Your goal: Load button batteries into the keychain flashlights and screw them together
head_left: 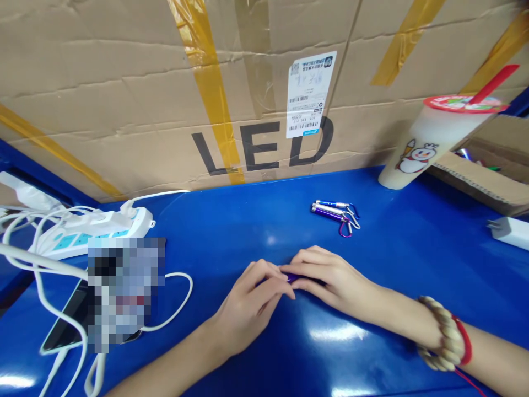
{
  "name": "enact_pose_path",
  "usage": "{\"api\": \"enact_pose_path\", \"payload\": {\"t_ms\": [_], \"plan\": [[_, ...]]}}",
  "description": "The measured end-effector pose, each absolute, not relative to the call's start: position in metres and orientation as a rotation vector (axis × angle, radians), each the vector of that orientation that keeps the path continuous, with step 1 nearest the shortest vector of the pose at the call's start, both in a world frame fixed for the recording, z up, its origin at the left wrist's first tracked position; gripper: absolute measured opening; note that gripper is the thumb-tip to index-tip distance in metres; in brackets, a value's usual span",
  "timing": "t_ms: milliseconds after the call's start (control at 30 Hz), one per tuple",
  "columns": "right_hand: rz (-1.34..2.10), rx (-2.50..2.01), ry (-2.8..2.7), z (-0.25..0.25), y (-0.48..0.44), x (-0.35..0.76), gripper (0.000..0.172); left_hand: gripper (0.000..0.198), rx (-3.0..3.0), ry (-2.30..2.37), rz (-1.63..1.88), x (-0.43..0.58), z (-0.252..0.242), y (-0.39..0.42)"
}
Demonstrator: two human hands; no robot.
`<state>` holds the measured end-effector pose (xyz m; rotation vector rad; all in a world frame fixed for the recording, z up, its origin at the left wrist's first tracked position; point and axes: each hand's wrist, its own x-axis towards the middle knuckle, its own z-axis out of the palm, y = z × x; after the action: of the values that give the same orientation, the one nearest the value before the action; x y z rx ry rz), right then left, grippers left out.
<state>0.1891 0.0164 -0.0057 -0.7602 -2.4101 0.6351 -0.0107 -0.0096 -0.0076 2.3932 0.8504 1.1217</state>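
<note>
My left hand (252, 303) and my right hand (326, 275) meet over the blue table (413, 259), fingers pinched together on a small purple item (292, 277), mostly hidden between them. It looks like one of the little keychain flashlights. Two similar purple keychain flashlights (335, 214) with carabiner clips lie on the table a short way beyond my right hand. A beaded bracelet and a red string circle my right wrist (444, 339).
A large cardboard box (124, 99) marked LED stands along the back. A white drink cup (430, 138) with red lid and straw leans at right, near an open carton (487, 176) and a white adapter (510, 231). Left: power strip (99, 229), cables, a phone (68, 325).
</note>
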Motion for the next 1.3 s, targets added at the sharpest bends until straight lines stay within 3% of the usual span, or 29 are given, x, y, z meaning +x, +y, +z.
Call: {"api": "enact_pose_path", "payload": {"t_ms": [267, 400, 533, 733, 967, 1133, 1300], "plan": [[0.413, -0.744, -2.225, -0.009, 0.011, 0.193, 0.017, 0.022, 2.268, 1.231, 1.071, -0.009, -0.001, -0.005], [0.344, -0.781, -2.222, -0.010, 0.010, 0.194, 0.012, 0.012, 2.314, 1.175, 1.046, -0.009, 0.000, -0.004], [0.395, -0.800, -2.329, -0.011, 0.011, 0.192, 0.019, 0.007, 2.428, 1.096, 0.988, -0.011, -0.002, -0.004], [0.306, -0.817, -2.350, -0.009, 0.010, 0.190, 0.021, 0.017, 2.509, 1.104, 0.831, -0.012, -0.001, -0.002], [0.525, -0.881, -2.293, -0.005, 0.010, 0.189, 0.019, 0.014, 2.556, 1.068, 0.840, -0.012, -0.001, -0.001], [0.619, -0.957, -2.360, -0.007, 0.009, 0.187, 0.032, 0.013, 2.584, 1.114, 0.914, -0.013, -0.003, -0.001], [0.636, -1.002, -2.367, -0.008, 0.009, 0.187, 0.031, 0.012, 2.610, 1.135, 0.956, -0.015, -0.007, 0.001]]}}
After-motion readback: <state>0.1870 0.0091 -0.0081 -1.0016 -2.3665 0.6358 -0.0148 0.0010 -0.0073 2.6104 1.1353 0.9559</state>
